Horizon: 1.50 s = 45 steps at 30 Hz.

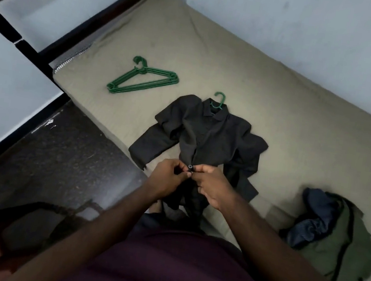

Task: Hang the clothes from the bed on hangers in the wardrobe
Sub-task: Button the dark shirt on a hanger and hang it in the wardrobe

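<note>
The bed point(238, 64) fills most of the view. A dark shirt point(207, 131) lies flat on it. Its long way runs from the collar, far off, down to the hem. The hem hangs over the bed's near edge, close to the person. So the shirt points straight at the person, and its front opening runs right up the middle between the 2 hands.

A pile point(333, 232) of more clothes sits on the bed, well off to the right. A stack of green hangers point(143, 79) lies to the left of the shirt, well apart from it. 1 hanger point(219, 100) is already inside the shirt, and only its hook pokes out of the collar.

The left hand point(167, 180) and the right hand point(213, 187) meet low on the shirt's front. The fingers point(199, 169) of both hands are pinched in tight on the cloth there. A small button point(190, 166) shows just where they meet. Both hands are just as near to it.

It looks like the person is doing up this button. If so, the 2 edges must stay lined up. Then the shirt can be lifted by the hook, which lies straight ahead, past the hands.
</note>
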{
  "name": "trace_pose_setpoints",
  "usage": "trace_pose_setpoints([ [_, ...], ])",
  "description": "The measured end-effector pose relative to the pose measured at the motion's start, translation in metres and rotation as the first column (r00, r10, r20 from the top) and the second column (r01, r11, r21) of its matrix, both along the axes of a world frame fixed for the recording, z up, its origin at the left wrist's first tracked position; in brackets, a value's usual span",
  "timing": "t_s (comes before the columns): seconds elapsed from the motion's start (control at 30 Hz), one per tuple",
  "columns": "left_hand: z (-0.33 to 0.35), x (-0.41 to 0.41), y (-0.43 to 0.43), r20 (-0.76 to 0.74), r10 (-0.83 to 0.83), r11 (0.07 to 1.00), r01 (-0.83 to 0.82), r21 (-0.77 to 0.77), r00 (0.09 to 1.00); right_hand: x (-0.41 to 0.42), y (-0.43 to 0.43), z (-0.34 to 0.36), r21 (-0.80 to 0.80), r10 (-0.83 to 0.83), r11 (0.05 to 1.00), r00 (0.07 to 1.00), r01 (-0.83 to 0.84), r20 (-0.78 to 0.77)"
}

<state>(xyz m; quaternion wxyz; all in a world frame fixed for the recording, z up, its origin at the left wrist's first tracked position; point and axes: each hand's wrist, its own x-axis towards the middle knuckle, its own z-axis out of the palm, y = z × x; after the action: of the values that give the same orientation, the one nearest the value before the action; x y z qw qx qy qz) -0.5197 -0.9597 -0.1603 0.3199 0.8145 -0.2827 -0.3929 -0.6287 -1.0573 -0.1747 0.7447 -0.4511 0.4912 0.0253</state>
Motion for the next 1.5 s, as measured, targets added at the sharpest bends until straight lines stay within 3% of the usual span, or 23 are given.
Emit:
trace_pose_setpoints([
  [0.13,0.016,-0.020,-0.006,-0.345,0.171,0.983,-0.185,-0.006,0.923,-0.011,-0.005,0.005,-0.153,0.023,0.988,1.000,-0.022,0.005],
  [0.2,0.015,-0.025,-0.009,-0.380,0.190,0.980,-0.201,0.012,0.905,-0.016,-0.006,0.007,-0.209,0.065,0.976,0.998,-0.064,0.001],
  [0.33,0.011,-0.026,-0.016,-0.290,0.175,0.984,-0.179,0.010,0.941,-0.023,-0.011,0.005,-0.249,0.124,0.960,0.992,-0.126,-0.024],
  [0.47,0.007,-0.016,-0.021,-0.059,0.126,0.992,-0.126,0.012,0.990,-0.037,-0.022,-0.004,-0.260,0.164,0.946,0.976,-0.196,-0.141],
  [0.57,0.003,-0.008,-0.021,0.192,-0.024,0.993,0.002,0.118,0.981,-0.047,-0.029,-0.006,-0.199,0.200,0.950,0.957,-0.243,-0.211],
  [0.63,0.000,-0.011,-0.020,0.234,-0.152,0.975,0.107,0.193,0.960,-0.049,-0.030,-0.005,-0.145,0.171,0.968,0.960,-0.205,-0.220],
  [0.73,-0.008,-0.021,-0.017,0.175,-0.147,0.971,0.109,0.211,0.973,-0.045,-0.028,-0.005,-0.105,0.077,0.990,0.985,-0.094,-0.154],
  [0.87,-0.010,-0.027,-0.014,-0.017,0.080,0.990,-0.077,0.115,0.997,-0.041,-0.019,-0.006,-0.120,-0.030,0.993,0.997,0.021,-0.074],
  [1.23,0.014,-0.020,-0.024,-0.449,0.282,0.953,-0.300,0.031,0.848,-0.028,-0.018,0.005,0.093,-0.112,0.990,0.992,0.106,0.054],
  [1.5,0.010,-0.016,-0.016,-0.472,0.295,0.949,-0.310,0.047,0.831,-0.026,-0.013,0.005,0.114,-0.141,0.984,0.990,0.138,0.022],
])
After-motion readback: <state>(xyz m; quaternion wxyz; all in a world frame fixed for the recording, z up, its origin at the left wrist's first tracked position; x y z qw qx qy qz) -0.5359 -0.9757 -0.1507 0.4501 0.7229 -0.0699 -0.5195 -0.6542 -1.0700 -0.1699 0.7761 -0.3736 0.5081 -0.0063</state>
